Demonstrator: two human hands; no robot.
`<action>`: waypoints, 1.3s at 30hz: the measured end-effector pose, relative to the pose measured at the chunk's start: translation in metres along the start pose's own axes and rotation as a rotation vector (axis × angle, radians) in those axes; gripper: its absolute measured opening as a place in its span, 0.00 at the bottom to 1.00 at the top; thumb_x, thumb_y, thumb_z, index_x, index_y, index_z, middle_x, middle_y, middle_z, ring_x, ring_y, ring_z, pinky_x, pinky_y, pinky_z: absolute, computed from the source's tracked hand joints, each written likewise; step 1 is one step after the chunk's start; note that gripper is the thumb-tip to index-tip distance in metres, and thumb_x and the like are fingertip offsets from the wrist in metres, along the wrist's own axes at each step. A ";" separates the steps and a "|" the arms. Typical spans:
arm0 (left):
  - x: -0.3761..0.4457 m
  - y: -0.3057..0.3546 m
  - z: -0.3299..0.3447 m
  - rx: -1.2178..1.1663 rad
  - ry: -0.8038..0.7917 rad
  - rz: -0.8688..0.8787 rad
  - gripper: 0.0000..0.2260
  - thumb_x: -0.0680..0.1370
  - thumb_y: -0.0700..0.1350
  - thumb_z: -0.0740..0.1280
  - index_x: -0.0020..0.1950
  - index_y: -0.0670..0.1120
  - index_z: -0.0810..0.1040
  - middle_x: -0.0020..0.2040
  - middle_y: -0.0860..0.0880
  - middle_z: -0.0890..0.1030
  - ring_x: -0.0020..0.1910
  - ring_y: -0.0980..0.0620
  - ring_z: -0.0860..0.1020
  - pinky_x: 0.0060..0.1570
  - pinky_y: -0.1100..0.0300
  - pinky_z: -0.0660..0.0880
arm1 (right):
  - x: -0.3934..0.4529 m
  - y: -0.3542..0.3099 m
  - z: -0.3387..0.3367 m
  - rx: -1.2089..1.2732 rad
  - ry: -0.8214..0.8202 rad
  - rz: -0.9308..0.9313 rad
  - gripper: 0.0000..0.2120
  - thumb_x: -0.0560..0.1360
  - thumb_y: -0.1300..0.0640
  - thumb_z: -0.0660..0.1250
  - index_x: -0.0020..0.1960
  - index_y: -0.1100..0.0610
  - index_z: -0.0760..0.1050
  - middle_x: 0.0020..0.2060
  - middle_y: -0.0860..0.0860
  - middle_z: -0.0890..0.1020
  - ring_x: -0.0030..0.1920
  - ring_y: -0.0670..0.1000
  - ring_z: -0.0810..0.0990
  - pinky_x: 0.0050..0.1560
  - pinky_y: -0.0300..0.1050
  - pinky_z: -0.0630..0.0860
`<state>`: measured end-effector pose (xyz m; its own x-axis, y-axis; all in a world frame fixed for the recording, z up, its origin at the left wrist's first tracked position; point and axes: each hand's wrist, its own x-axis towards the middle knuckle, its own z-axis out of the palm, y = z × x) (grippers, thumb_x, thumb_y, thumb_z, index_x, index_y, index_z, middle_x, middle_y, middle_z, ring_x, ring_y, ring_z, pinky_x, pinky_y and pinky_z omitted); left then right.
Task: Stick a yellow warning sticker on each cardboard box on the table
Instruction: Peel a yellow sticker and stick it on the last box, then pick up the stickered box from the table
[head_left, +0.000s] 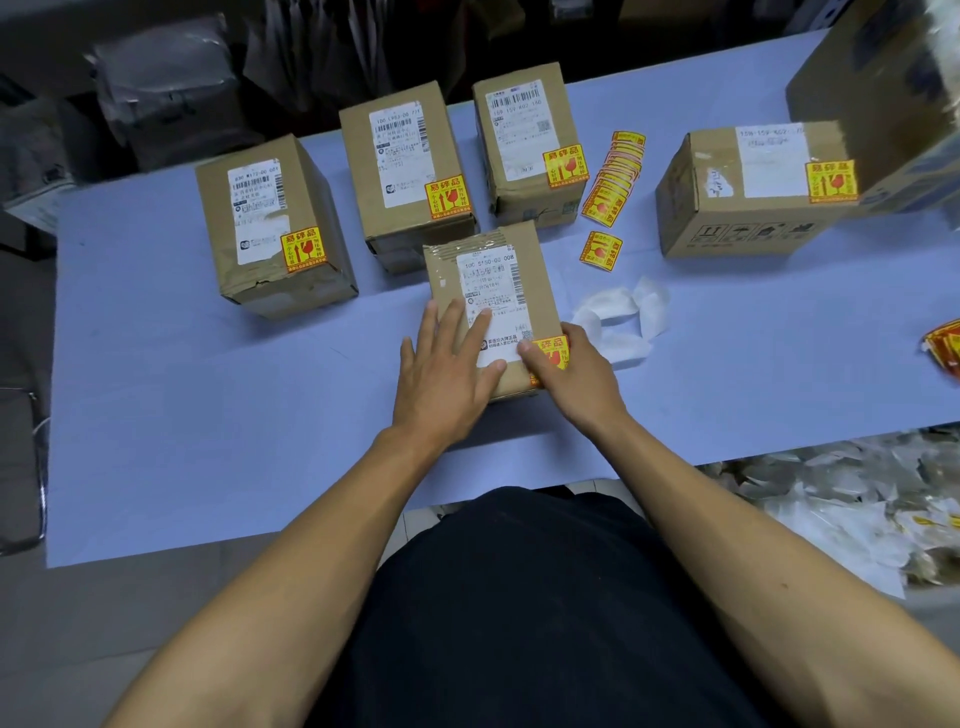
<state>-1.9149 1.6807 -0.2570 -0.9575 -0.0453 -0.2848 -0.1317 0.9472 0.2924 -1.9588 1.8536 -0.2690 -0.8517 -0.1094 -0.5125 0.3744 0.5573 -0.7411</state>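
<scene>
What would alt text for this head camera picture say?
Both hands, left hand and right hand, press a yellow sticker onto the nearest box on a blue table. Four boxes behind already carry stickers.

Pale blue table; grey floor; dark wrapped parcels behind

Brown cardboard boxes carry white labels printed in black and yellow stickers with red marks; the tabletop is pale lavender-blue.
</scene>
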 end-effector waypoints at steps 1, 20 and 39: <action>-0.001 0.000 0.002 -0.010 0.003 0.004 0.28 0.83 0.60 0.54 0.81 0.52 0.55 0.82 0.46 0.51 0.81 0.44 0.44 0.74 0.36 0.53 | -0.003 0.002 0.001 0.020 -0.020 -0.017 0.31 0.74 0.36 0.67 0.70 0.51 0.69 0.57 0.44 0.81 0.55 0.46 0.80 0.52 0.44 0.75; 0.034 0.001 0.013 -1.107 0.071 -0.611 0.21 0.76 0.60 0.67 0.67 0.57 0.72 0.57 0.59 0.81 0.56 0.55 0.81 0.58 0.53 0.78 | 0.044 -0.013 -0.004 0.218 -0.203 0.043 0.35 0.76 0.35 0.61 0.79 0.47 0.59 0.73 0.48 0.72 0.69 0.50 0.75 0.70 0.55 0.72; -0.017 -0.037 0.005 -1.228 0.141 -0.618 0.20 0.72 0.62 0.65 0.63 0.60 0.75 0.54 0.61 0.84 0.51 0.58 0.83 0.55 0.54 0.79 | 0.005 -0.027 0.044 0.094 -0.230 -0.025 0.26 0.80 0.38 0.55 0.77 0.43 0.62 0.71 0.45 0.74 0.69 0.50 0.74 0.72 0.56 0.67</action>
<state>-1.8927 1.6482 -0.2679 -0.6693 -0.4527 -0.5891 -0.6094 -0.1191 0.7839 -1.9576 1.8020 -0.2707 -0.7592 -0.3130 -0.5707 0.3958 0.4741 -0.7865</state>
